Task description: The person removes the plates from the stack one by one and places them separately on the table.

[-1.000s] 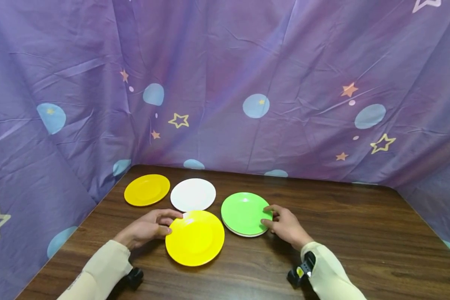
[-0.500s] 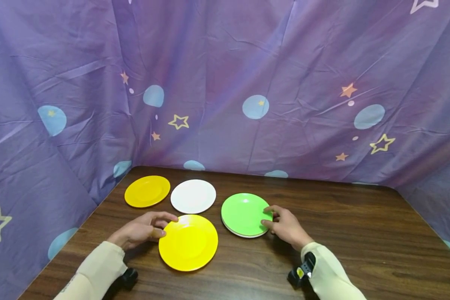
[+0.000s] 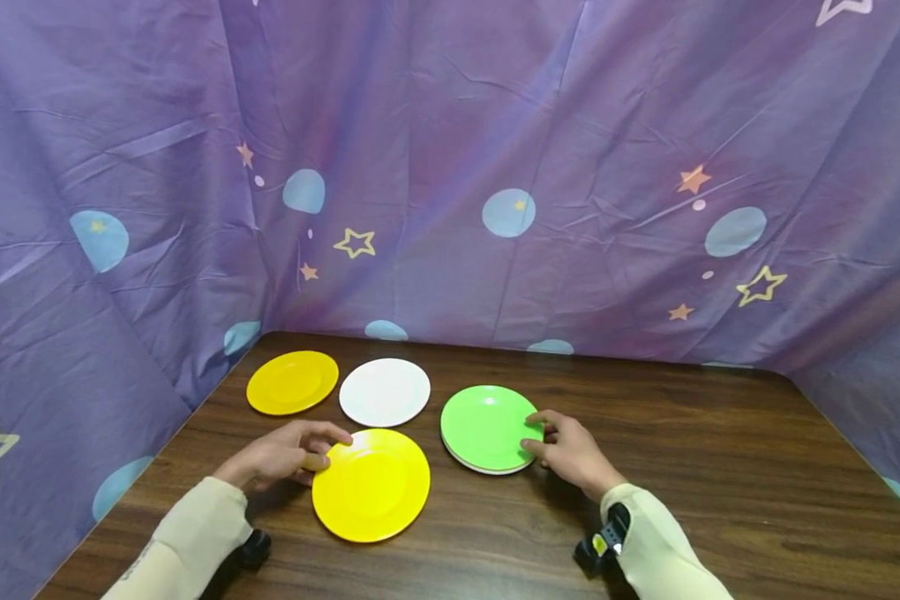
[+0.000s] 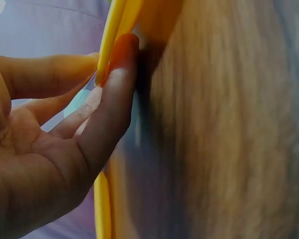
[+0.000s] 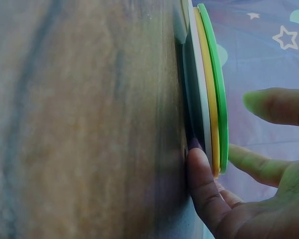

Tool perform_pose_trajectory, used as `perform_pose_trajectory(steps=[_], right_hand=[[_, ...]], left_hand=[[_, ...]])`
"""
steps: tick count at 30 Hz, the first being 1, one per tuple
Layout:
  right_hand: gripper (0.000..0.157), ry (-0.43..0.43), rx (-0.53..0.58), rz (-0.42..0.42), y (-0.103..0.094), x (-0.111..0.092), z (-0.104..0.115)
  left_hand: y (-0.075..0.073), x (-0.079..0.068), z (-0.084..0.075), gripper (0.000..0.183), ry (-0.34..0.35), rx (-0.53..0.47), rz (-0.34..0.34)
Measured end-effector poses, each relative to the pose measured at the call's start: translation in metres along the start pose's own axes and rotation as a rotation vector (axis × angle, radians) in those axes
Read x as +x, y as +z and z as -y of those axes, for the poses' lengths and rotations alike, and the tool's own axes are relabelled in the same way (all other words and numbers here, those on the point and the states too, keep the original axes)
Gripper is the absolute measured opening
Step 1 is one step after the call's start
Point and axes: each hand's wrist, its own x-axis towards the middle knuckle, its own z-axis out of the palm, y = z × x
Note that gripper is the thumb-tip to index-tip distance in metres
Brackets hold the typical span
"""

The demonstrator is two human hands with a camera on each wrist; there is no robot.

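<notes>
Purple star-print drape (image 3: 435,125) behind brown wood-grain table (image 3: 720,458); hands (image 3: 277,457) on plates (image 3: 371,487).

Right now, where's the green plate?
Head view: the green plate is just right of centre, topmost in a plate stack; the right hand is at its right edge.

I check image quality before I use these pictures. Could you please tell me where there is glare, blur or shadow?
Head view: small glare on the green plate, white plate nearly washed out, shadow under the left hand; left wrist view: blurred table grain, rather dim; right wrist view: table also blurred, greenish fingertip on the right hand.
</notes>
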Motion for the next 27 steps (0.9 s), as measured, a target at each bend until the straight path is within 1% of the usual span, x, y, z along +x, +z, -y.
perform_pose_trajectory(steps=[5,11,15,21,27], right_hand=[[0.038,0.004,-0.004,0.001,0.000,0.000,0.000],[0.037,0.004,-0.012,0.000,0.000,0.000,0.000],[0.037,0.002,-0.006,0.000,0.001,-0.001,-0.001],[0.037,0.000,0.005,0.001,0.001,-0.001,-0.002],[0.039,-0.003,0.000,-0.003,0.000,-0.001,-0.001]], left_hand=[[0.000,-0.003,-0.007,0.033,-0.001,0.114,-0.052],[0.002,-0.004,-0.016,0.026,-0.075,0.207,-0.137],[0.003,-0.005,-0.020,0.023,-0.108,0.253,-0.170],[0.004,-0.006,-0.023,0.022,-0.118,0.278,-0.213],[0.002,-0.009,-0.025,0.022,-0.087,0.283,-0.240]])
